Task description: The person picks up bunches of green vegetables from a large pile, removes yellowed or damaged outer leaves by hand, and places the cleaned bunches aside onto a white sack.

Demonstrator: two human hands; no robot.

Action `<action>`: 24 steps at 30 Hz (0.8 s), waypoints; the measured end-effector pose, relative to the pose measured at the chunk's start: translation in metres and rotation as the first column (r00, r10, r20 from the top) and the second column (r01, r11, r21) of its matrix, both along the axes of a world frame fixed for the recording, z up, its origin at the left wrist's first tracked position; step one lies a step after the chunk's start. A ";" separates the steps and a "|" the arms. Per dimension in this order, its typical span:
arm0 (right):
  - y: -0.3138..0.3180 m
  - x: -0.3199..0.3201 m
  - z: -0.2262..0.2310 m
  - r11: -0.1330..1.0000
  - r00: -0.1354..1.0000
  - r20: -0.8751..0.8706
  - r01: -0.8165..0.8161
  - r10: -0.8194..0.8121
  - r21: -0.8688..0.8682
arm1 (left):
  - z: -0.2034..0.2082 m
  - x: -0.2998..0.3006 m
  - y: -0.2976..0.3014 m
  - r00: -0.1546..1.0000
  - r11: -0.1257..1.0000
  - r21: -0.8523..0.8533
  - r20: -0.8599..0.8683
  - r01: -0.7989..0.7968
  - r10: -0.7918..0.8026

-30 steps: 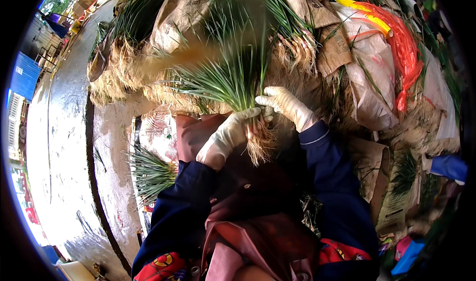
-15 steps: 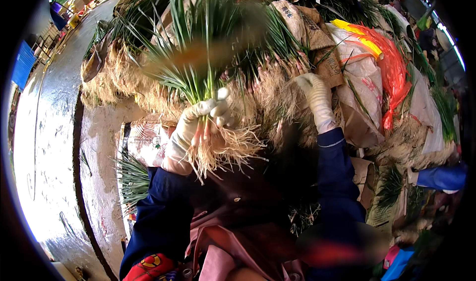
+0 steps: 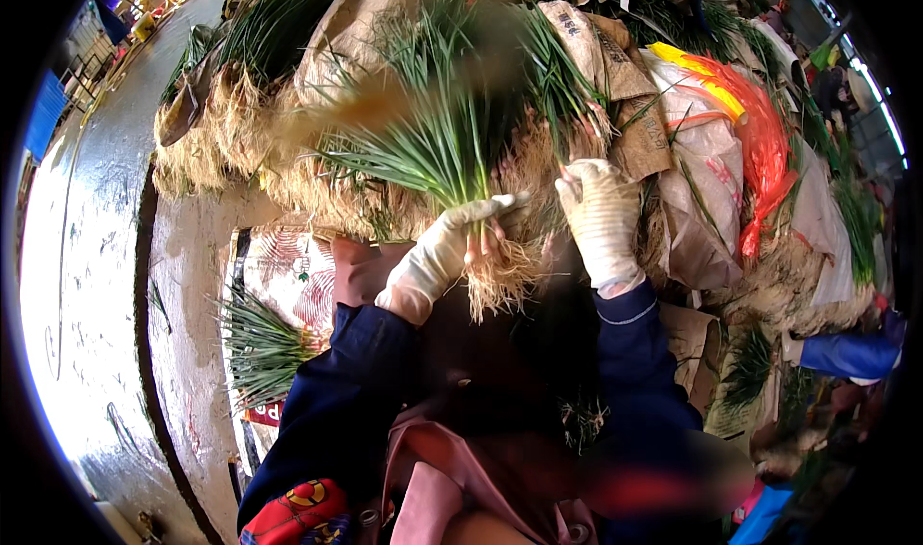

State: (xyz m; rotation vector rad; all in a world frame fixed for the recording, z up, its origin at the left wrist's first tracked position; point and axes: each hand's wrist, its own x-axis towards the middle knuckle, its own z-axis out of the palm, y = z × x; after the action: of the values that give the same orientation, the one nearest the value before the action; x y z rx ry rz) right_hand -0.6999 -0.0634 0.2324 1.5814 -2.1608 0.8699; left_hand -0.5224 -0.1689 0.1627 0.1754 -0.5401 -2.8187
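From here I see the left hand (image 3: 435, 261) wrapped round the scallion bunch (image 3: 461, 151) above its roots (image 3: 500, 281); the right hand (image 3: 604, 223) is curled nearby (pinching anything? I can't tell). I'd expect light, bruisable leaves (image 3: 423, 156), so hold the firmer stems (image 3: 476, 185).

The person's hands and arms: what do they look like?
The left hand and right hand wear creased off-white gloves. The sleeves are navy, with a pale line around the right cuff. Red patterned cloth shows above the left sleeve's forearm part.
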 end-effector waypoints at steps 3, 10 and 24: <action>0.024 0.061 -0.006 0.989 0.983 -0.101 -0.148 0.151 0.029 | 0.008 0.008 0.010 0.996 0.998 -0.058 0.089 0.018 -0.013; 0.019 0.038 -0.029 0.962 0.147 0.964 -0.194 0.221 -0.191 | 0.006 0.010 0.024 0.993 0.999 -0.035 0.115 -0.007 0.011; 0.001 0.040 -0.044 0.929 -0.354 0.935 -0.335 0.031 -0.158 | -0.017 0.027 0.039 0.998 0.997 -0.077 0.055 -0.016 0.020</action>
State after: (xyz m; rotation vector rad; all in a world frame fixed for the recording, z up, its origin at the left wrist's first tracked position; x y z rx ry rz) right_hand -0.6599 -0.0621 0.1886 1.1664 -2.8260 3.2800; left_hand -0.4951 -0.1295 0.1457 0.2427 -0.6544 -2.7777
